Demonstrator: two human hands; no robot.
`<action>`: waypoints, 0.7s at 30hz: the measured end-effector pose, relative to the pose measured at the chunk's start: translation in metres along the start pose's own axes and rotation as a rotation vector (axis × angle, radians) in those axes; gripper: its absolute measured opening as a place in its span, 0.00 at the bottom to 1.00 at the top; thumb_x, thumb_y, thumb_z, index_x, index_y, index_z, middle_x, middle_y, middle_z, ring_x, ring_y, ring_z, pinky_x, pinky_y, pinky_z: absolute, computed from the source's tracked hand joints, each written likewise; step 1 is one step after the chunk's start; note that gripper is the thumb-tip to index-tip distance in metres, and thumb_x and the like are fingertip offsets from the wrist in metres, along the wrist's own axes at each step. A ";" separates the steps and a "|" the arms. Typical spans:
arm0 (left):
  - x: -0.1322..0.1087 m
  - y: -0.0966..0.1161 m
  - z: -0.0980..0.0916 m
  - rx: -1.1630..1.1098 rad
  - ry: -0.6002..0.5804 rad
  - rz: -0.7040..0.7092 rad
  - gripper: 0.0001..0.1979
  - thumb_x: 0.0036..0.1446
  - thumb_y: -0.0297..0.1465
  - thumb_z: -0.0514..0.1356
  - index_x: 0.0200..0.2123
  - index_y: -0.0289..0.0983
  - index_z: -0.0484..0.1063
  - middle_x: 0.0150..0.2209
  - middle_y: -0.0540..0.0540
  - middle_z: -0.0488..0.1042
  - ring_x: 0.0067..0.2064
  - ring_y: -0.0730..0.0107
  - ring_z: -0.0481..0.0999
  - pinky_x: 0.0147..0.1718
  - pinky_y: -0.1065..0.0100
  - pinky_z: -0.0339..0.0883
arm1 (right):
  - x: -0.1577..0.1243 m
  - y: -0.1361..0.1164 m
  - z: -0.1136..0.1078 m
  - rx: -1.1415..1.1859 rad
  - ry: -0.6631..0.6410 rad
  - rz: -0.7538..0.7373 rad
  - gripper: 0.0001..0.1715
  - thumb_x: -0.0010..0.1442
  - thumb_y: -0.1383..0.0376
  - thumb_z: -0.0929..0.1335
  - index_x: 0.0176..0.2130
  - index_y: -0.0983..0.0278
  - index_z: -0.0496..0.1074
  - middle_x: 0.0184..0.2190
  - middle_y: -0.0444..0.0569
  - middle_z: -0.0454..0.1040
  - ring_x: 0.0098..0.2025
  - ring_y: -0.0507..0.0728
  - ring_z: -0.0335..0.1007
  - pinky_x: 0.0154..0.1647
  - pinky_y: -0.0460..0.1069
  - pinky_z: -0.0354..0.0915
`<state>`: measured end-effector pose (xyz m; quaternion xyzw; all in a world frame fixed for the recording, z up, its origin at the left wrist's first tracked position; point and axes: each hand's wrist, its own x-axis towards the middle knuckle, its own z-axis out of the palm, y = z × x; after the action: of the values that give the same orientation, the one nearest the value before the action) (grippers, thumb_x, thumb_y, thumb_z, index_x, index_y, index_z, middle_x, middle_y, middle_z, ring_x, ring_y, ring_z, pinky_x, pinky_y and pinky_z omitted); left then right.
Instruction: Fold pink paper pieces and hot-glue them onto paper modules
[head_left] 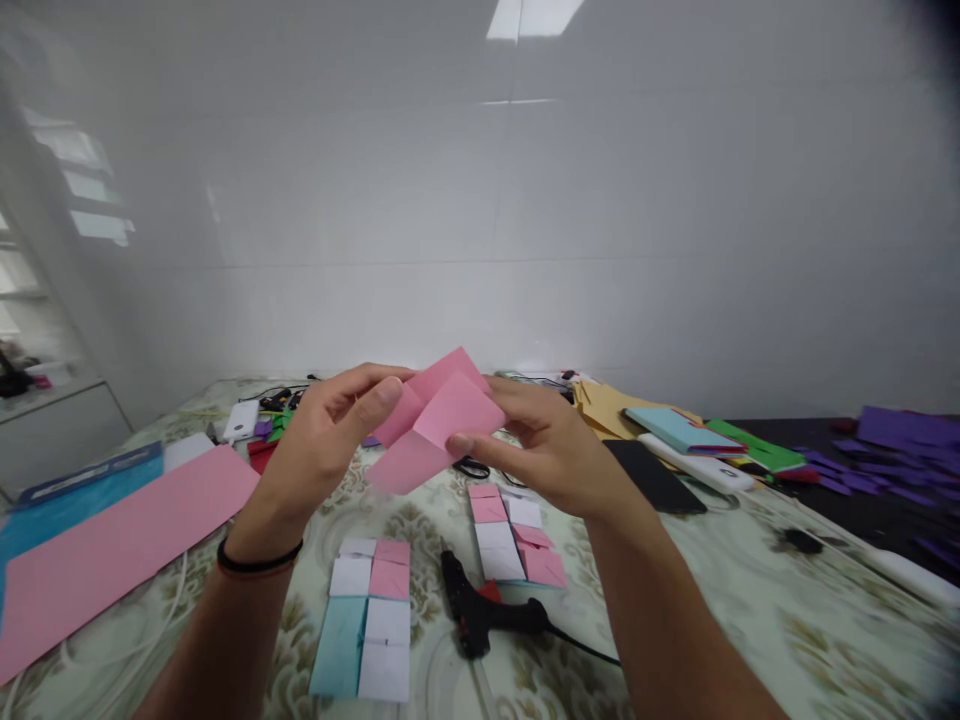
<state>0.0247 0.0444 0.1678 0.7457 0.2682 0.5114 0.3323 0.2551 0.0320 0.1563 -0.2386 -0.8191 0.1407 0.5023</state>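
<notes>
A folded piece of pink paper (450,415) is held up above the table between my two hands, its flaps standing at different angles. My left hand (352,410) pinches its left side between thumb and fingers. On the other side, my right hand (532,440) grips it with the thumb across the front and the fingers behind. Below lie two folded-paper panels: a white, pink and teal one (386,650) on the left and a pink and white one (499,550) on the right. A black glue gun (480,610) rests on its side between them.
A long pink sheet (135,540) lies over a blue packet (75,510) at left. To the right are yellow paper (607,405), a light-blue folded stack (682,430), a white power strip (697,463), a black pad (652,475) and purple paper strips (892,465). A tiled wall stands behind.
</notes>
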 end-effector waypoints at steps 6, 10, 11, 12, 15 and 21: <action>-0.003 0.003 0.008 0.007 -0.004 -0.029 0.12 0.57 0.36 0.73 0.43 0.39 0.84 0.42 0.45 0.86 0.43 0.62 0.84 0.42 0.70 0.77 | -0.001 -0.002 0.000 -0.090 0.047 0.104 0.14 0.66 0.59 0.73 0.30 0.64 0.76 0.30 0.45 0.75 0.32 0.52 0.68 0.32 0.48 0.63; -0.002 0.001 0.011 0.035 0.000 -0.048 0.06 0.59 0.34 0.71 0.34 0.38 0.83 0.34 0.48 0.85 0.35 0.70 0.82 0.34 0.75 0.74 | -0.002 -0.003 0.005 -0.033 0.117 0.181 0.09 0.64 0.59 0.74 0.37 0.62 0.75 0.31 0.43 0.74 0.32 0.52 0.68 0.32 0.46 0.66; -0.001 -0.001 0.012 0.033 0.014 -0.042 0.06 0.59 0.34 0.71 0.33 0.38 0.83 0.32 0.49 0.85 0.33 0.71 0.82 0.33 0.75 0.73 | -0.002 -0.002 0.006 0.014 0.158 0.196 0.11 0.63 0.59 0.75 0.43 0.60 0.75 0.34 0.43 0.75 0.33 0.52 0.70 0.34 0.46 0.68; 0.000 -0.002 0.013 0.027 0.042 -0.033 0.06 0.59 0.33 0.71 0.32 0.38 0.83 0.31 0.50 0.84 0.32 0.73 0.81 0.32 0.76 0.72 | -0.001 0.000 0.007 0.075 0.203 0.213 0.17 0.62 0.59 0.76 0.49 0.58 0.73 0.38 0.44 0.77 0.36 0.53 0.72 0.36 0.47 0.70; 0.001 -0.004 0.017 -0.018 0.161 -0.004 0.06 0.57 0.33 0.72 0.30 0.37 0.82 0.29 0.51 0.83 0.30 0.75 0.78 0.29 0.77 0.70 | 0.000 0.004 0.009 0.270 0.267 0.280 0.26 0.61 0.56 0.77 0.56 0.56 0.70 0.42 0.47 0.80 0.42 0.56 0.77 0.41 0.49 0.75; -0.001 -0.002 0.019 0.063 0.055 -0.041 0.15 0.61 0.37 0.69 0.24 0.36 0.78 0.23 0.53 0.75 0.26 0.78 0.71 0.25 0.78 0.65 | 0.001 0.004 0.005 0.364 0.230 0.336 0.12 0.62 0.56 0.76 0.40 0.62 0.81 0.38 0.49 0.84 0.41 0.56 0.80 0.42 0.49 0.76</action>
<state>0.0420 0.0410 0.1613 0.7358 0.3086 0.5159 0.3116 0.2513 0.0366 0.1529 -0.2912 -0.6669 0.3390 0.5963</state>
